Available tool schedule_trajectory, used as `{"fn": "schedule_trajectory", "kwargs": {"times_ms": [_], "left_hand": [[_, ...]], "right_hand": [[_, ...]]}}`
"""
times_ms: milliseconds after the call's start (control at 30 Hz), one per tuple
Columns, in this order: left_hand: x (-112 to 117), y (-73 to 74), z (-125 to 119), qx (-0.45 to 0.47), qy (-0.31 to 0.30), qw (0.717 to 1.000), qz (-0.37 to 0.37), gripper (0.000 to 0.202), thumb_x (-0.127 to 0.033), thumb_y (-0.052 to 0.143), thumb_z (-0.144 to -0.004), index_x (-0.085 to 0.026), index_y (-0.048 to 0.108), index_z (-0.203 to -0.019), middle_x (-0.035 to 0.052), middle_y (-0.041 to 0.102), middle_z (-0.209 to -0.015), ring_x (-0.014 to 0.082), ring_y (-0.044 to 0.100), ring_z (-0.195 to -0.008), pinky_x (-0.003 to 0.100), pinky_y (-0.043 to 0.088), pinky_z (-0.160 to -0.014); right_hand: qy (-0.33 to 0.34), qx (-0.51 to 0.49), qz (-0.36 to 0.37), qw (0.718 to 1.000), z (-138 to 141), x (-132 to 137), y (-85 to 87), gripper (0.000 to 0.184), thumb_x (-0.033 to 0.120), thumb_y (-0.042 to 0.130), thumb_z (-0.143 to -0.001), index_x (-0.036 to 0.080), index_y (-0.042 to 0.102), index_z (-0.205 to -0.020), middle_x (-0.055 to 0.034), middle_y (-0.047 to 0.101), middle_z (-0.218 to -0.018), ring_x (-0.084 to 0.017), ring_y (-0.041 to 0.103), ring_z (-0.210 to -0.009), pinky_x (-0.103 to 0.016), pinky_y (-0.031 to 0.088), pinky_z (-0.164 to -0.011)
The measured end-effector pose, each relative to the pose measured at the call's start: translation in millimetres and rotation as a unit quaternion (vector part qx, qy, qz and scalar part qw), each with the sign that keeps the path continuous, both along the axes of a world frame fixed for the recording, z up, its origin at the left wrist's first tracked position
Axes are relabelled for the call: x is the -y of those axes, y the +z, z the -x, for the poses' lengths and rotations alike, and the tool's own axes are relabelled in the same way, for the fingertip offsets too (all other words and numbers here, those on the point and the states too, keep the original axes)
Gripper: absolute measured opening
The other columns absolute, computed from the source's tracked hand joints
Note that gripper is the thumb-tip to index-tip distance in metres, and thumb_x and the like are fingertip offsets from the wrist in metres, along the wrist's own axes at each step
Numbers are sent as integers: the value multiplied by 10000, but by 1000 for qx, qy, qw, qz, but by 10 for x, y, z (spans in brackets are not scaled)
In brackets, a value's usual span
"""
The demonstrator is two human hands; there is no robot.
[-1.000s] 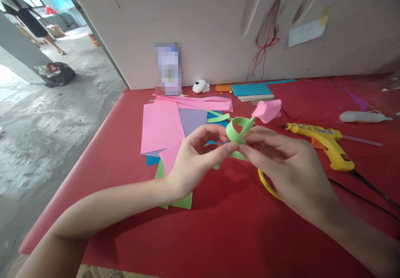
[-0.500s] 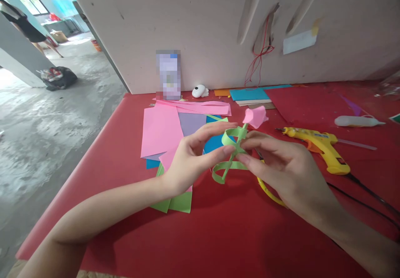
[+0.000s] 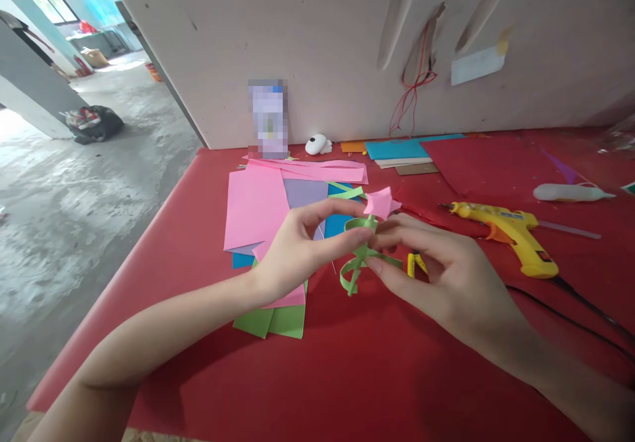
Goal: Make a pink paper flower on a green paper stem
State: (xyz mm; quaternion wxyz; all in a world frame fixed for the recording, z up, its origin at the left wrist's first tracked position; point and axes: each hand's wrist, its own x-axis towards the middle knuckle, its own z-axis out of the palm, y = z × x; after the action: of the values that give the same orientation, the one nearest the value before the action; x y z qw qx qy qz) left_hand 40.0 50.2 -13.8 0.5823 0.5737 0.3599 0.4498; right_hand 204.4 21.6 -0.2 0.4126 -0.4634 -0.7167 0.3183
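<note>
Between my two hands is a paper flower with a pink bloom on top and a green stem with looped green strips for leaves. My left hand pinches the upper stem with thumb and fingers from the left. From the other side my right hand is closed on the stem and a green strip just below the bloom. The flower is held above the red tabletop, tilted slightly. Partly hidden behind my right hand is a yellow-handled tool.
Pink paper sheets and green paper lie at the left. A yellow glue gun with its cord rests at the right, near a white bottle. A phone leans on the wall beside a white figurine.
The flower has moved left and slightly down and its bloom has turned. My right hand has shifted a little left with it. The person in the background has moved mostly behind the pillar.
</note>
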Motion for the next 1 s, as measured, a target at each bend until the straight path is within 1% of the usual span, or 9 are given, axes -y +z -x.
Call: {"fn": "schedule_trajectory", "kwargs": {"times_ms": [100, 167, 267, 367, 600, 700, 767, 867, 1000], "left_hand": [[-7, 32, 7, 0, -1, 1000, 22, 112, -304, 748, -734, -225, 693, -790, -29, 676, -902, 118, 596, -881, 248, 446, -789], [-10, 38, 7, 21, -9, 999, 37, 117, -288, 760, -721, -230, 685, -789, -41, 654, -849, 98, 586, -822, 239, 444, -759], [-3, 36, 7, 47, -22, 997, 49, 129, -284, 758, -724, -213, 670, -786, -35, 644, -847, 94, 589, -796, 242, 454, -752], [11, 31, 4, 52, -23, 997, 54, 150, -285, 756, -725, -195, 667, -805, -16, 649, -846, 106, 601, -794, 250, 470, -744], [20, 26, -24, 84, -51, 994, 52, 131, -247, 744, -742, -194, 672, -838, -18, 678, -859, 97, 628, -816, 232, 494, -747], [24, 34, -31, 78, -52, 994, 46, 119, -240, 737, -750, -190, 669, -835, -16, 682, -857, 94, 626, -809, 229, 494, -747], [26, 35, -32, 76, -53, 995, 46, 109, -241, 730, -758, -193, 663, -829, -22, 674, -845, 88, 620, -798, 225, 494, -744], [20, 20, -29, 71, -55, 995, 36, 135, -238, 730, -758, -205, 659, -868, -17, 679, -919, 101, 621, -859, 232, 491, -772], [6, -13, -24, 62, -50, 997, 17, 198, -251, 731, -760, -226, 663, -944, -4, 667, -1055, 153, 594, -1073, 252, 469, -876]], "right_hand": [[2, 11, -5, 1000, -15, 5, 5, 114, 215, 607, -756, 232, 588, -645, 9, 669, -719, -142, 589, -757, -271, 453, -678], [-1, 20, -3, 1000, -19, 5, 7, 102, 232, 601, -762, 229, 596, -659, 5, 673, -720, -149, 591, -733, -293, 448, -674], [-3, 35, -5, 999, -10, -1, 11, 116, 237, 583, -773, 232, 586, -657, 25, 659, -681, -136, 565, -635, -329, 443, -710], [-18, 35, -3, 999, 6, -9, 9, 136, 267, 603, -763, 243, 572, -634, 30, 648, -657, -148, 562, -632, -351, 454, -740], [-50, 6, 24, 998, 5, -15, -6, 18, 264, 644, -710, 258, 637, -694, 8, 645, -704, -163, 599, -682, -286, 463, -553], [-48, -4, 15, 999, -2, -18, -11, 9, 261, 657, -708, 268, 656, -704, 16, 640, -695, -155, 593, -666, -277, 468, -538], [-44, -9, 12, 999, -5, -18, -13, 37, 254, 651, -720, 271, 664, -690, 23, 657, -693, -147, 590, -649, -286, 489, -576], [-39, -7, 16, 999, 0, -16, -8, 90, 259, 657, -737, 271, 673, -649, 27, 680, -692, -143, 601, -678, -292, 508, -654], [-45, -31, 44, 998, 2, -18, 13, 99, 267, 685, -720, 268, 678, -621, 32, 677, -680, -132, 602, -661, -272, 494, -620]]}}
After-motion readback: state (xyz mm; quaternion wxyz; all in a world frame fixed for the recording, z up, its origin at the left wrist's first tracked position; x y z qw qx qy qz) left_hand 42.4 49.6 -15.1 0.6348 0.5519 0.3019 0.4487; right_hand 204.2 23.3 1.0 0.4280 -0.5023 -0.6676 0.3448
